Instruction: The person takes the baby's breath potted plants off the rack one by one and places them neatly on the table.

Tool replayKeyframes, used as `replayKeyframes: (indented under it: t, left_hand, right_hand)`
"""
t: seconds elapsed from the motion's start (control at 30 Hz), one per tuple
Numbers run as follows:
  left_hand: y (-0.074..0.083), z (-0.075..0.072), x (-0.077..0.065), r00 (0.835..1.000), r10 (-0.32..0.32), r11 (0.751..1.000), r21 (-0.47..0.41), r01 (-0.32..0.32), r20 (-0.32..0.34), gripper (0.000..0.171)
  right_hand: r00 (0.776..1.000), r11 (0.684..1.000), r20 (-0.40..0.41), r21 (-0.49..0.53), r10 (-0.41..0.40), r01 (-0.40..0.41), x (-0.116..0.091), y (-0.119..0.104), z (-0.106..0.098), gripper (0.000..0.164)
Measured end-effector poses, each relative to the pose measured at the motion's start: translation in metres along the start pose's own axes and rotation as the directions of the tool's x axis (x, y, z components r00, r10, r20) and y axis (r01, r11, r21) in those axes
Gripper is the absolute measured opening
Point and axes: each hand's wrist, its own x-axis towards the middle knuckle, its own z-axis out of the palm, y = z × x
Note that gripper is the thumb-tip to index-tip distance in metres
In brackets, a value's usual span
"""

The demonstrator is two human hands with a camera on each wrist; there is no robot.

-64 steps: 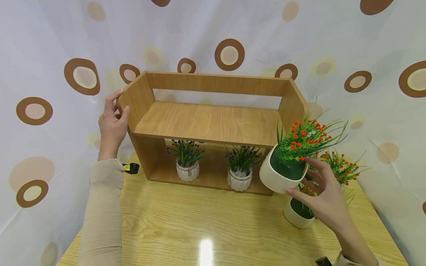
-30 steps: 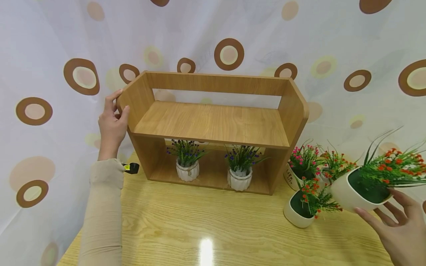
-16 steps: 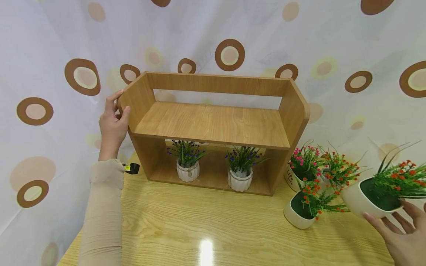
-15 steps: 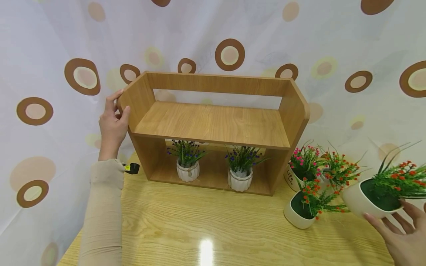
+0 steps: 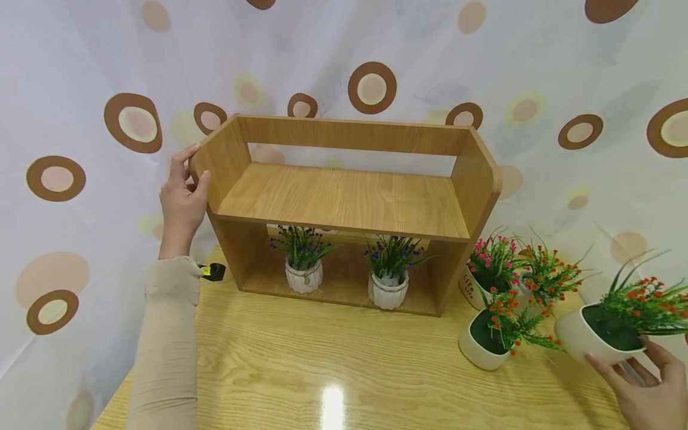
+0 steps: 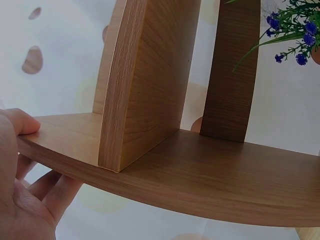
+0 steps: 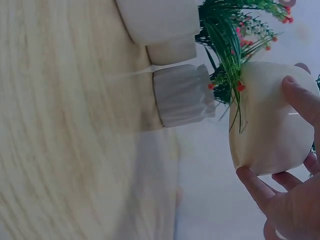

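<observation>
My left hand (image 5: 183, 200) grips the upper left side panel of a two-tier wooden shelf (image 5: 333, 197). In the left wrist view, the thumb and fingers of that hand (image 6: 27, 190) lie on opposite faces of the panel. At the far right, my right hand (image 5: 653, 379) holds a cream pot (image 5: 575, 334) of orange-red artificial flowers, tilted, thumb on one side and fingers round the other. The right wrist view shows a gap between this pot (image 7: 272, 125) and the tabletop (image 7: 75, 125).
Two white pots with blue flowers, left (image 5: 303, 278) and right (image 5: 388, 292), stand on the lower tier. Right of the shelf are a cream pot (image 5: 481, 346) with orange flowers, a pink-flowered pot (image 5: 473, 289) with lettering, and another red-flowered plant (image 5: 553, 275). A patterned curtain hangs behind.
My right hand has carried the orange-flowered pot from in front of the shelf's right end to the far right, lowering it slightly of late. The left hand keeps its grip on the shelf.
</observation>
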Motion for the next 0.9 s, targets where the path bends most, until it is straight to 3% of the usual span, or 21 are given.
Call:
replayKeyframes:
  t: [0.33,0.5,0.77,0.9]
  left_hand:
    - [0.0,0.0,-0.001,1.0,-0.007,1.0,-0.001,0.007,-0.001,0.048]
    - [0.0,0.0,-0.001,1.0,-0.006,1.0,0.004,0.006,0.002,0.049]
    - [0.0,0.0,-0.001,1.0,-0.002,1.0,0.002,0.002,-0.001,0.048]
    - [0.0,0.0,0.0,1.0,0.002,1.0,0.001,-0.002,-0.002,0.048]
  right_hand:
    - [0.997,0.997,-0.007,-0.022,0.071,-0.071,0.01,0.022,0.002,0.102]
    - [0.994,0.99,0.001,-0.085,0.112,-0.112,0.015,0.031,0.004,0.105]
    - [0.984,0.984,0.097,-0.108,0.152,-0.142,0.021,0.042,0.006,0.114]
    - [0.982,0.987,0.132,-0.104,0.134,-0.12,0.022,0.043,0.007,0.116]
